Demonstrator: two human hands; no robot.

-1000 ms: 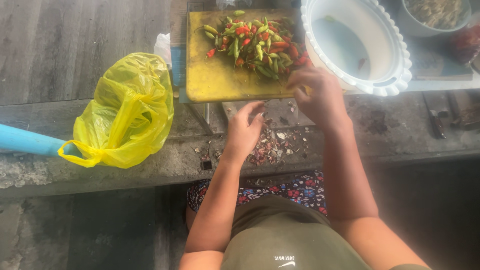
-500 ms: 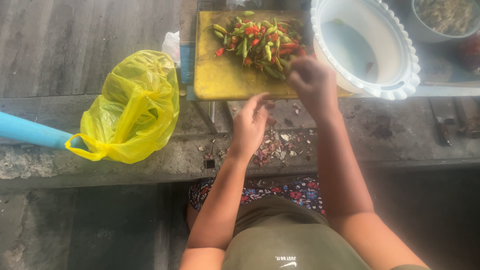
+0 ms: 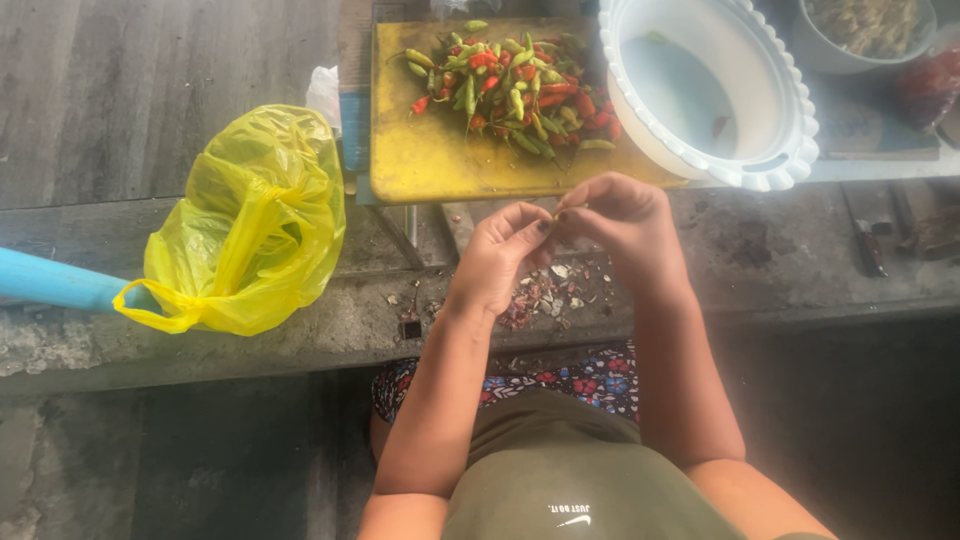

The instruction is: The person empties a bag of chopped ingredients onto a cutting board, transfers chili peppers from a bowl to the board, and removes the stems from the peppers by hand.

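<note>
A small thin chili pepper point(image 3: 567, 209), pale yellowish where it shows, is pinched between the fingertips of both hands just in front of the near edge of the yellow rectangular cutting board point(image 3: 440, 160); only a short bit of it is visible, and its long axis seems to run roughly left to right, from one hand to the other, though which end is the stem cannot be told. The left hand point(image 3: 500, 255) has its thumb and forefinger closed narrowly on the pepper's left end, the other fingers curled loosely below. The right hand point(image 3: 620, 225) grips the right end, fingers bent tight over it. Beneath the hands, on the grey concrete ledge point(image 3: 300, 330), lies a scatter of reddish and pale chili scraps point(image 3: 545, 295). On the board sits a heap of red and green chili peppers point(image 3: 510, 90). To the right, touching the board, stands a white plastic basin with a scalloped rim point(image 3: 770, 170). Left of the board, a crumpled yellow plastic bag point(image 3: 250, 220) rests beside a light blue pipe point(image 3: 50, 282).
</note>
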